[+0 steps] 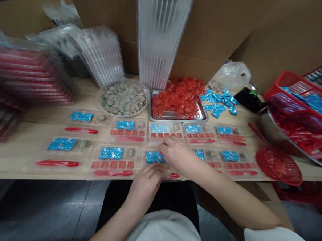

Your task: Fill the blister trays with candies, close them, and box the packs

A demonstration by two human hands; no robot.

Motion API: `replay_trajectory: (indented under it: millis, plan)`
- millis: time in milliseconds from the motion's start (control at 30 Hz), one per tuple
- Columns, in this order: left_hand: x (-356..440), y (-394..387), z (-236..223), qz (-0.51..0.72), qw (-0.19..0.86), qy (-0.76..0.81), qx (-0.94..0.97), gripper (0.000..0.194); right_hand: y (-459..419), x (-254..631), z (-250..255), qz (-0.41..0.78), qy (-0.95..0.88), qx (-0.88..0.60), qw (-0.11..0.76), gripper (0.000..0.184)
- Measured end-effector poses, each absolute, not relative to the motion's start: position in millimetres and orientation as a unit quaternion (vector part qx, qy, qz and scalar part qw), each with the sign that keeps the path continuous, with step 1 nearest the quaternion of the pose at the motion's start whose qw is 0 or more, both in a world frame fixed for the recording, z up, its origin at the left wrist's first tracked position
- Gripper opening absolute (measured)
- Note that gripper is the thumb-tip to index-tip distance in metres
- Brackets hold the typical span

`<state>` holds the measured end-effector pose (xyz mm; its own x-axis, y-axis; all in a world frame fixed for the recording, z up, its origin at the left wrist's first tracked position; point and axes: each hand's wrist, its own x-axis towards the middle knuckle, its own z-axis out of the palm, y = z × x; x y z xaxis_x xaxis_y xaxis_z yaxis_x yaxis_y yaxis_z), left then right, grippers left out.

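My left hand [147,180] is at the near edge of a clear plastic tray in the front row, fingers bent together over it. My right hand [175,152] reaches over the same tray from the right, its fingertips pinched beside a blue printed packet [154,157]. A speck of red shows near those fingertips, too small to name. Part of a red pen-shaped plastic tool [174,176] lies in this tray below my right wrist. The hands hide most of the other compartments. The neighbouring tray [114,162] on the left holds a blue packet, red squares, a small block and a red tool.
More filled trays stand in two rows. Behind them are a round dish [123,98] of small blocks, a metal tray [179,116] of red pieces and loose blue packets [218,102]. Stacked clear trays [162,37] rise behind; red baskets [279,166] and a metal bowl [270,123] sit right.
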<state>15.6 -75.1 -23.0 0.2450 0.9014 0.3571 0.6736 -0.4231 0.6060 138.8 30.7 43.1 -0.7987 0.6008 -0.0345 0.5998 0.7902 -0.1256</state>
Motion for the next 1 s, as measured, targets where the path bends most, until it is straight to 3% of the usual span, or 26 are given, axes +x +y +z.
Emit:
replay_trajectory:
  millis: [100, 300, 467, 667, 767, 867, 933, 1000]
  plan:
    - [15.4, -74.8, -21.1, 0.336, 0.177, 0.511, 0.771, 0.018, 31.4, 141.4, 36.0, 0.101, -0.939, -0.328, -0.024, 0.013]
    - [16.6, -75.2, -20.7, 0.321, 0.187, 0.527, 0.764, 0.015, 34.7, 152.3, 20.8, 0.241, -0.894, -0.339, 0.164, 0.021]
    - [17.5, -74.0, -21.7, 0.322, 0.186, 0.528, 0.763, 0.016, 29.8, 152.1, 17.8, 0.275, -0.894, -0.308, 0.171, 0.027]
    - [17.7, -74.8, -21.1, 0.315, 0.185, 0.536, 0.761, 0.015, 23.8, 147.5, 12.3, 0.224, -0.901, -0.343, 0.143, 0.011]
    - [17.7, -75.1, -21.2, 0.321, 0.179, 0.534, 0.761, 0.016, 23.8, 144.8, 7.8, 0.159, -0.918, -0.343, 0.120, 0.008]
    - [17.6, -74.8, -21.2, 0.323, 0.181, 0.532, 0.762, 0.016, 49.6, 149.5, 9.3, 0.182, -0.916, -0.333, 0.128, 0.010]
    - [17.5, -74.6, -21.1, 0.327, 0.180, 0.529, 0.762, 0.015, 84.9, 156.7, 13.6, 0.172, -0.892, -0.389, 0.149, 0.010]
    - [17.7, -74.8, -20.9, 0.334, 0.177, 0.527, 0.761, 0.014, 125.8, 164.4, 18.0, 0.089, -0.854, -0.494, 0.135, 0.010]
